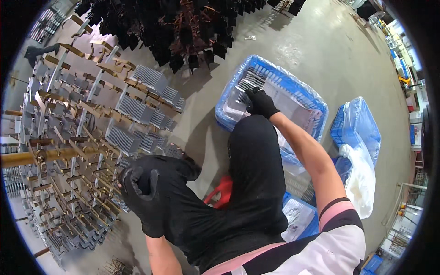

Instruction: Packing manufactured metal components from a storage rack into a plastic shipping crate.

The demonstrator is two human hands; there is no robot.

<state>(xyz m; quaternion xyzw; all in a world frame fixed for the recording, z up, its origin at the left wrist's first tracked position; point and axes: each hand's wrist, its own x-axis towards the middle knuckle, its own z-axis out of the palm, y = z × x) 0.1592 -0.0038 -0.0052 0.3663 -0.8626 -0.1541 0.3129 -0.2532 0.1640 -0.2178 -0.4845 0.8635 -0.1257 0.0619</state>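
My right hand (pixel 262 103), in a black glove, reaches into a blue plastic crate (pixel 293 78) lined with clear plastic. Its fingers and thumb are closed at the edge of a silver finned heat sink (pixel 243 96); the glove hides part of the grip. More finned heat sinks (pixel 251 79) lie in a row at that end of the crate. My left hand (pixel 140 192), also gloved in black, is beside my left knee. Its fingers are loosely curled, with a gap to the thumb, and nothing shows in them.
On the left stands a rack (pixel 59 153) of brassy hooks carrying many finned heat sinks (pixel 149 78). Dark parts (pixel 192 27) hang in a dense cluster ahead. At right are another lined blue crate (pixel 355 121) and a white plastic bag (pixel 362 183). Something red (pixel 222 192) shows between my legs.
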